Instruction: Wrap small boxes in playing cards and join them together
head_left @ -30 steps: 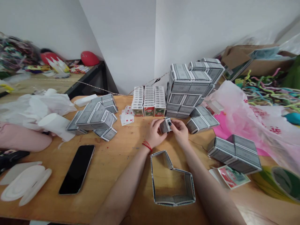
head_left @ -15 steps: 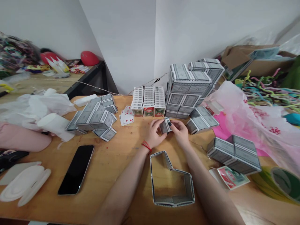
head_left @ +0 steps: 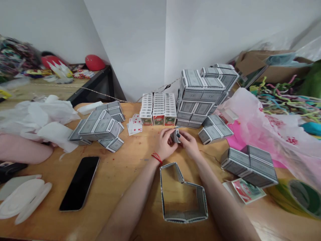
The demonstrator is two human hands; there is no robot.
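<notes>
Between my two hands, above the middle of the table, is a small stack of grey-backed playing cards (head_left: 175,136), partly hidden by fingers. My left hand (head_left: 164,145), with a red string at the wrist, is closed around its left side. My right hand (head_left: 190,143) pinches its right edge, a dark-nailed thumb on top. Nearer to me, between my forearms, an L-shaped frame of joined playing cards (head_left: 184,184) stands on edge, open at the top. Beyond my hands stand rows of card packs (head_left: 158,108) beside a few loose face-up cards (head_left: 135,125).
A tall stack of card-covered blocks (head_left: 198,95) rises behind my right hand. More card blocks lie at left (head_left: 99,125) and right (head_left: 250,164). A black phone (head_left: 79,184) is on the left, a roll of tape (head_left: 298,197) on the right. A pinkish plastic bag (head_left: 255,113) spreads nearby.
The card stack has turned so less of its grey back shows. My right hand has shifted slightly left and down. The frame on the table stays in place.
</notes>
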